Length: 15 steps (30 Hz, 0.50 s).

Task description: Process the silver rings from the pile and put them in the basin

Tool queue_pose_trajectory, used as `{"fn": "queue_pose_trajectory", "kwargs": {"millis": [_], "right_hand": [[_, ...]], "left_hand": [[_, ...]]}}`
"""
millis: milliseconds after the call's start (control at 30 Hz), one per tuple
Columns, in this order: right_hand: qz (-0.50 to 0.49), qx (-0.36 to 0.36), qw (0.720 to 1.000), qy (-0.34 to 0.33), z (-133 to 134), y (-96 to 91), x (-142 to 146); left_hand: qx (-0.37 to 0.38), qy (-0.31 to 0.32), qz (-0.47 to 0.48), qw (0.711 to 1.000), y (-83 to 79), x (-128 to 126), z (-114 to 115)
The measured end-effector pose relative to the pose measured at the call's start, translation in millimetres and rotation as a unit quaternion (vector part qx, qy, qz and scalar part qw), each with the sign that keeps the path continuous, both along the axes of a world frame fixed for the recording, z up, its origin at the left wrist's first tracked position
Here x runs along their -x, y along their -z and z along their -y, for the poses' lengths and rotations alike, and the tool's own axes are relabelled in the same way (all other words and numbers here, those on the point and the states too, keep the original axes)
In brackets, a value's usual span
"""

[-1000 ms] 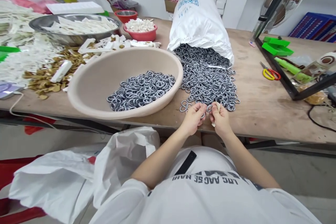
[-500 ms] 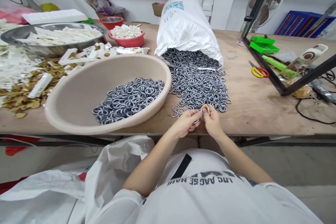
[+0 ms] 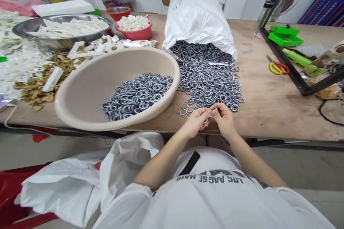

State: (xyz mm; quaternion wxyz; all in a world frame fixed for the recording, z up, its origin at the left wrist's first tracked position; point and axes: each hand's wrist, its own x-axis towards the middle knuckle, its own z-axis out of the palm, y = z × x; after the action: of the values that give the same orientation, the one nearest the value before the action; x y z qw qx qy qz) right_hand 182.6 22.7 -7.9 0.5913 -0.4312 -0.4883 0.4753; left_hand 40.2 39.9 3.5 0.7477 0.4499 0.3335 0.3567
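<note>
At the table's front edge, my left hand [image 3: 197, 122] is closed on a grey ring [image 3: 206, 121], partly covered by the fingers. Fingertips of my right hand [image 3: 223, 118] are pinched together right beside it, nearly touching the left thumb. A thin sliver shows between those right fingers, too small to name. Just beyond both hands spreads a heap of grey rings [image 3: 212, 82], spilling from the mouth of a white sack [image 3: 197, 14]. To the left, a big beige basin [image 3: 77, 89] holds a pile of similar rings [image 3: 139, 94].
Scissors [image 3: 278, 67] with red and yellow handles lie at right, near a black metal frame [image 3: 285, 68] and green trays [image 3: 285, 39]. At left are a steel basin [image 3: 61, 44] of white strips, a red bowl [image 3: 138, 35] and loose white and brown pieces [image 3: 40, 89].
The camera view has shifted, so the table's contents sit further right and slightly higher. My hands have come closer together, fingertips now nearly meeting at the ring.
</note>
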Motion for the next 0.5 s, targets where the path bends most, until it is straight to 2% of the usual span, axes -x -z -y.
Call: {"fn": "queue_pose_trajectory", "kwargs": {"millis": [133,300,500], "right_hand": [[-0.004,0.037,0.999,0.005,-2.3,-0.2,-3.7],[0.008,0.006,1.000,0.010,-0.6,1.2,-1.3],[0.020,-0.011,1.000,-0.013,0.4,0.0,1.5]], "left_hand": [[0.012,-0.016,0.013,1.000,0.4,1.6,-0.5],[0.024,-0.056,0.033,0.998,1.3,0.9,1.0],[-0.013,-0.030,0.027,0.999,3.5,1.6,4.2]]}}
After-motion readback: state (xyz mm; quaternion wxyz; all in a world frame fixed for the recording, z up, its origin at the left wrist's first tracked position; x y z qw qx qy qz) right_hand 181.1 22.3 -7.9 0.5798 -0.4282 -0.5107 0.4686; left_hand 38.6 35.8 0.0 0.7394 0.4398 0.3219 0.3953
